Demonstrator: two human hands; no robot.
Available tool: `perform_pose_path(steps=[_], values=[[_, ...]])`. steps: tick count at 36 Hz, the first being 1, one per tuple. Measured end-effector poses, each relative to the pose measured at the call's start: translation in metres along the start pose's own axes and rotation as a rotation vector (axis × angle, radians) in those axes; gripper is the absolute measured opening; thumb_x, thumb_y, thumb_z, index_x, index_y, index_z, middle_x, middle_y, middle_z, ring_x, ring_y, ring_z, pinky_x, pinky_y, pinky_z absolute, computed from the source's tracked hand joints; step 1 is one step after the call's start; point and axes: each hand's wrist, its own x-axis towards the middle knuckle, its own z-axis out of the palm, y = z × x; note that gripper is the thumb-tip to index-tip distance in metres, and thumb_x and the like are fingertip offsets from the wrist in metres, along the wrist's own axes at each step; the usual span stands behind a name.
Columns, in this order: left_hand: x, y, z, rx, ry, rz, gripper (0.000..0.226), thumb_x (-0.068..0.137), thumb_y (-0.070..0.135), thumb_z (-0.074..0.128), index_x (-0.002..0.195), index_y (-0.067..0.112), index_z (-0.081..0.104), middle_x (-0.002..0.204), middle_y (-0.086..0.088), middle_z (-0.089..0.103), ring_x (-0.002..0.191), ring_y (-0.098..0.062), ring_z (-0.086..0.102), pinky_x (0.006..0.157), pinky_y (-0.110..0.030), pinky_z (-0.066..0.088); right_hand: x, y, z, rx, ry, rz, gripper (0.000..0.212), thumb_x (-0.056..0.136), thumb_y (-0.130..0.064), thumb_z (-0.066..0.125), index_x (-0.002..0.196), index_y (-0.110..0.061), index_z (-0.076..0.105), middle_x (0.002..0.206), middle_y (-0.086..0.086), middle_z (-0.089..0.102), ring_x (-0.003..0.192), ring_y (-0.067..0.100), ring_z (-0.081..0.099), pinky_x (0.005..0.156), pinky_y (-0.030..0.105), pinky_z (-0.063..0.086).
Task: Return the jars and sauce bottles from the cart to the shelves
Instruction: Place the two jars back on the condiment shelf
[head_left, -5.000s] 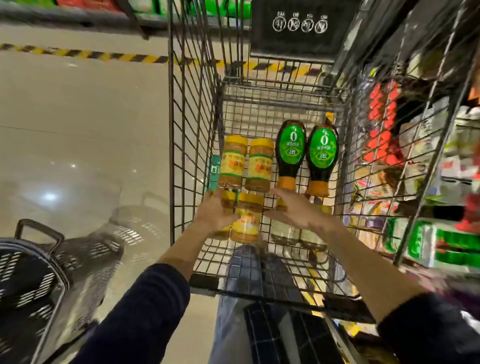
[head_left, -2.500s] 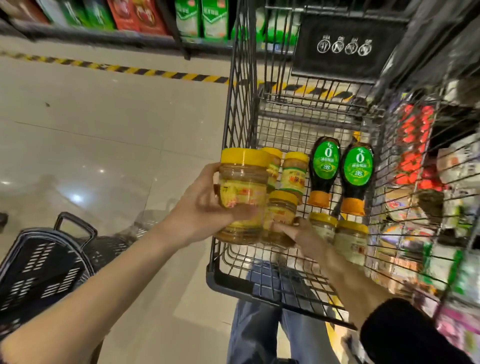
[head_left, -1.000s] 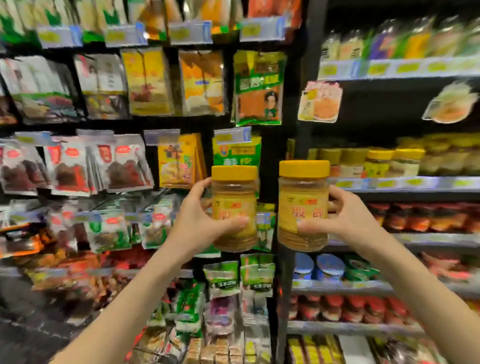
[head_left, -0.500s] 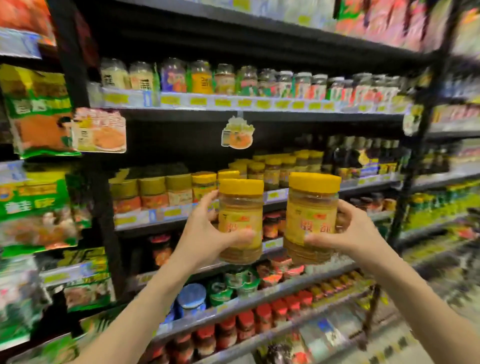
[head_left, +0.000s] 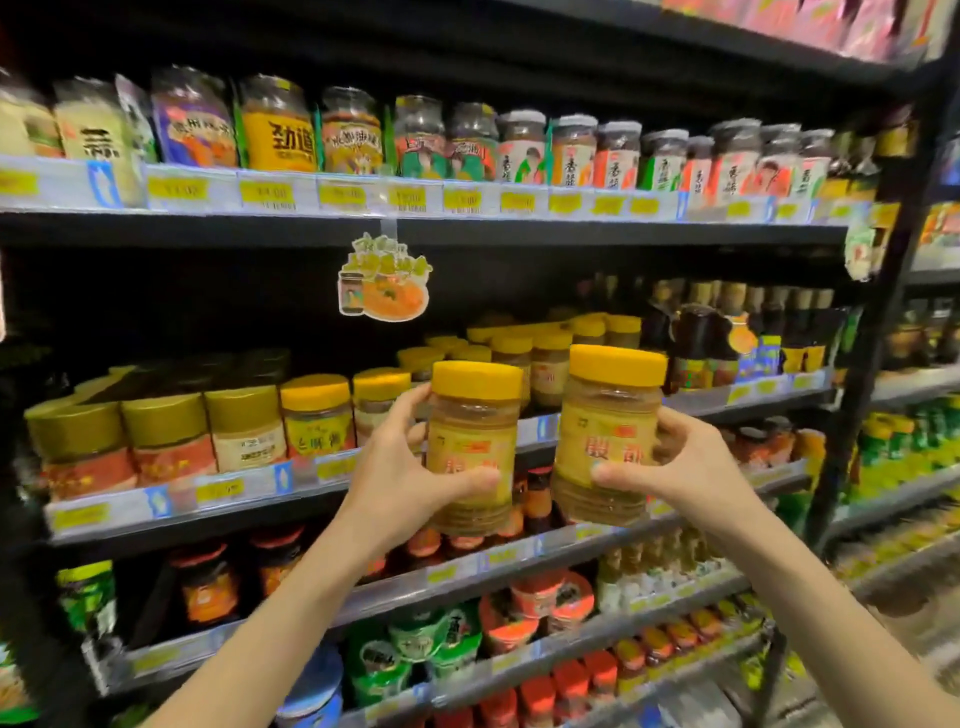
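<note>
I hold two clear jars with yellow lids and yellow labels, both upright, in front of the shelves. My left hand grips the left jar from its left side. My right hand grips the right jar from its right side. Just behind them, the middle shelf carries rows of similar yellow-lidded jars. Dark sauce bottles stand further right on that shelf. The cart is out of view.
The top shelf holds several glass jars with colourful labels. A paper tag hangs below it. Lower shelves hold red-lidded jars and cup noodles. A black upright post ends the bay at the right.
I took two jars out of the cart, lifted them and turned to the shelves. Over the last second the view shifted right and closer to the yellow-lidded jar row.
</note>
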Motion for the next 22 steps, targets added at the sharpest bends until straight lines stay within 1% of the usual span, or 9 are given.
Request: perform_pose_path(steps=[2,5,6,8,11,12,15,18,22], values=[[0.016,-0.007,0.004,0.012,0.018,-0.003,0.109,0.041,0.045,0.081,0.138,0.029,0.032,0.115,0.022,0.050,0.114,-0.007,0.052,0.091,-0.033,0.052,0.024,0.009,0.001,0.004,-0.017,0.003,0.048,0.056,-0.010,0.085,0.100,-0.015,0.066,0.080,-0.012,0.075,0.076,0.001,0.070,0.058,0.011,0.051],[0.039,-0.016,0.007,-0.006,0.035,-0.015,0.107,0.044,0.039,0.082,0.138,0.029,0.031,0.108,0.026,0.051,0.099,0.003,0.057,0.077,-0.017,0.053,0.058,0.019,0.004,0.004,-0.055,0.005,0.049,0.055,-0.012,0.085,0.099,-0.016,0.065,0.083,-0.010,0.076,0.077,0.001,0.070,0.059,0.011,0.052],[0.046,-0.018,0.008,-0.006,0.038,-0.021,0.107,0.045,0.038,0.083,0.138,0.029,0.031,0.108,0.025,0.052,0.096,0.006,0.057,0.075,-0.015,0.053,0.069,0.021,0.006,0.001,-0.066,-0.002,0.049,0.055,-0.012,0.085,0.100,-0.016,0.065,0.085,-0.008,0.075,0.078,0.001,0.070,0.060,0.011,0.052],[0.059,-0.023,0.007,0.002,0.049,-0.035,0.108,0.042,0.040,0.083,0.138,0.030,0.032,0.110,0.020,0.057,0.096,0.003,0.060,0.078,-0.020,0.055,0.089,0.026,0.010,-0.009,-0.089,-0.015,0.049,0.056,-0.011,0.086,0.100,-0.016,0.065,0.090,-0.008,0.073,0.078,-0.001,0.069,0.060,0.010,0.052],[0.074,-0.030,0.003,0.000,0.073,-0.056,0.106,0.040,0.045,0.083,0.133,0.036,0.035,0.113,0.011,0.063,0.099,-0.008,0.065,0.085,-0.034,0.056,0.118,0.033,0.018,0.004,-0.118,-0.035,0.046,0.057,-0.005,0.085,0.095,-0.019,0.064,0.083,-0.013,0.072,0.073,-0.005,0.068,0.059,0.008,0.050],[0.078,-0.031,0.001,0.006,0.082,-0.058,0.103,0.040,0.045,0.083,0.131,0.038,0.035,0.113,0.010,0.064,0.099,-0.009,0.066,0.085,-0.034,0.056,0.127,0.036,0.020,0.001,-0.129,-0.041,0.047,0.056,-0.005,0.085,0.095,-0.020,0.063,0.082,-0.014,0.072,0.074,-0.006,0.068,0.059,0.008,0.050],[0.083,-0.035,-0.004,0.030,0.112,-0.063,0.097,0.042,0.040,0.082,0.128,0.039,0.036,0.109,0.013,0.064,0.094,-0.005,0.066,0.077,-0.022,0.056,0.151,0.043,0.030,-0.023,-0.166,-0.064,0.055,0.055,-0.007,0.087,0.102,-0.018,0.061,0.093,-0.008,0.070,0.079,-0.003,0.069,0.064,0.011,0.053],[0.085,-0.038,-0.009,0.049,0.150,-0.082,0.095,0.046,0.032,0.083,0.129,0.034,0.036,0.105,0.016,0.062,0.088,0.002,0.066,0.067,-0.011,0.053,0.173,0.051,0.041,-0.019,-0.187,-0.076,0.065,0.053,-0.010,0.088,0.111,-0.014,0.058,0.099,-0.003,0.070,0.087,0.004,0.069,0.073,0.020,0.057],[0.081,-0.036,-0.014,0.063,0.202,-0.104,0.092,0.045,0.030,0.081,0.124,0.036,0.036,0.099,0.017,0.063,0.083,0.011,0.064,0.062,-0.008,0.051,0.199,0.058,0.058,-0.009,-0.228,-0.097,0.070,0.054,-0.013,0.088,0.116,-0.011,0.055,0.104,0.000,0.069,0.094,0.010,0.067,0.078,0.025,0.056]])
